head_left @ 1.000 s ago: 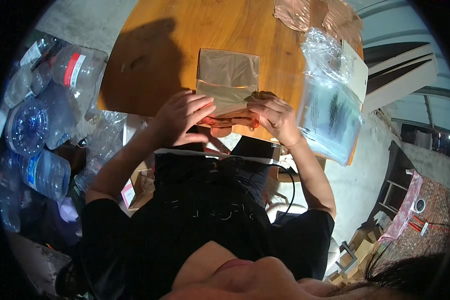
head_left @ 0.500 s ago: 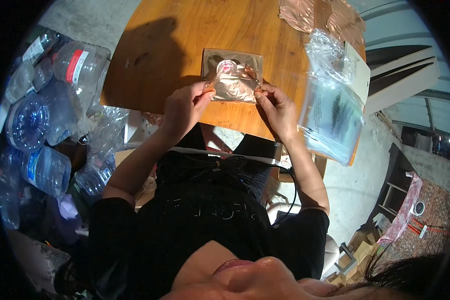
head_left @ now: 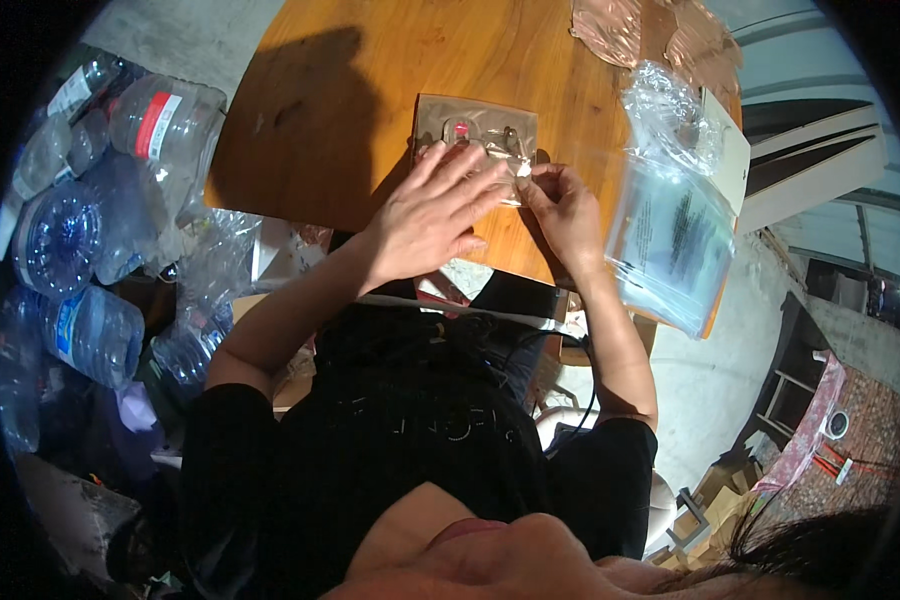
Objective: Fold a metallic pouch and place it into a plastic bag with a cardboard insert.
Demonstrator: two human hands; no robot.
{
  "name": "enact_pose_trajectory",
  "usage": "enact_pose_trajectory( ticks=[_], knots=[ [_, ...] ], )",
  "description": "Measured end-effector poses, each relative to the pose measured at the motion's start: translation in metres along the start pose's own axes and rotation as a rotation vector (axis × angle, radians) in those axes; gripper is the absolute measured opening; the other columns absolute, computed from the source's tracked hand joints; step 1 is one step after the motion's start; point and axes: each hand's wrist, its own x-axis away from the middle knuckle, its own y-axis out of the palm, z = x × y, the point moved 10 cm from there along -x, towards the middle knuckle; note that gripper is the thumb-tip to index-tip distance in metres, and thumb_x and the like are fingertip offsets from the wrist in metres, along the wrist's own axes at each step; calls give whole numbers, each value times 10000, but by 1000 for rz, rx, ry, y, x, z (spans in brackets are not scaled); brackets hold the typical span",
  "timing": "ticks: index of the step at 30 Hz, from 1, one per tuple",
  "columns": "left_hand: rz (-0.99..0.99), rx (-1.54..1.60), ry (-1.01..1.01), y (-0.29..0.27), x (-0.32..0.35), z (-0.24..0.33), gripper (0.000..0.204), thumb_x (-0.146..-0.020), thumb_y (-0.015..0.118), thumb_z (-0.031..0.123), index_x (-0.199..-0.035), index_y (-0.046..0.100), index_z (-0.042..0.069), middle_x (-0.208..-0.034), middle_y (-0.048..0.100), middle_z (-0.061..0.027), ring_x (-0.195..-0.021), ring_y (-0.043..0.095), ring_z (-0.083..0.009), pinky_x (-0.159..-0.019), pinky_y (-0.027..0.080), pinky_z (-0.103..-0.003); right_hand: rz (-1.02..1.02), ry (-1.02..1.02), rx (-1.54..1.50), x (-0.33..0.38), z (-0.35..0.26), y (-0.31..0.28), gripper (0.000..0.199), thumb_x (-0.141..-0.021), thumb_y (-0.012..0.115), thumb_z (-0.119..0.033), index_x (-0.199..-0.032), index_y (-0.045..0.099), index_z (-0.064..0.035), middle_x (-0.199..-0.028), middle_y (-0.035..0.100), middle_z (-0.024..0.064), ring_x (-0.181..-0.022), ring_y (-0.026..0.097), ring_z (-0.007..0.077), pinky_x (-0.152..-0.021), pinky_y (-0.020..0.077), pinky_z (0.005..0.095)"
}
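Observation:
A shiny copper-coloured foil sheet or pouch (head_left: 478,112) lies flat near the front edge of the wooden table (head_left: 470,55). Something small and red, along with a shape like a wire or clip, shows on it; I cannot tell what these are. My left hand (head_left: 435,215) is spread flat over the foil's lower left part, fingers stretched out, hiding that part. At the foil's lower right corner, my right hand (head_left: 567,215) pinches the edge between thumb and forefinger.
To the right lie clear plastic bags (head_left: 670,225) and crumpled clear film (head_left: 665,110), with copper-coloured wrappings (head_left: 705,50) at the far right corner. Large empty plastic bottles (head_left: 90,335) are heaped left of the table. Grey-white boards (head_left: 820,180) stand beyond its right edge.
My left hand has let go of the foil's left corner and now lies spread over it. The foil's near edge, lifted before, has come down flatter. My right hand stays at its corner.

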Motion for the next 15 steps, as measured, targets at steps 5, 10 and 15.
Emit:
enact_pose_trajectory(
  ticks=[5, 10, 15],
  knots=[
    [-80, -30, -70, 15, 1, -17, 672, -832, 585, 410, -1404, 357, 141, -1501, 242, -70, -1397, 152, -304, -1133, 80, -483, -12, 17, 197, 0, -18, -3, 282, -825, 696, -207, -988, 597, 1, -827, 651, 109, -717, 628, 186, -635, 500, 309],
    [-27, -61, -58, 10, 1, -16, 564, -844, 566, 425, -1310, 486, 117, -1461, 315, -92, -1373, 202, -323, -1126, 88, -506, 95, -720, 808, 50, -76, 10, 275, -770, 655, -131, -1031, 627, -50, -934, 602, 84, -786, 576, 247, -671, 469, 361],
    [-26, -55, -54, 9, 1, -15, 550, -846, 560, 422, -1282, 510, 90, -1466, 300, -100, -1379, 183, -324, -1127, 81, -504, -9, -975, 988, 71, -88, 44, 328, -750, 588, -113, -1059, 609, -3, -1030, 582, 99, -839, 568, 228, -714, 485, 321]
  ],
)
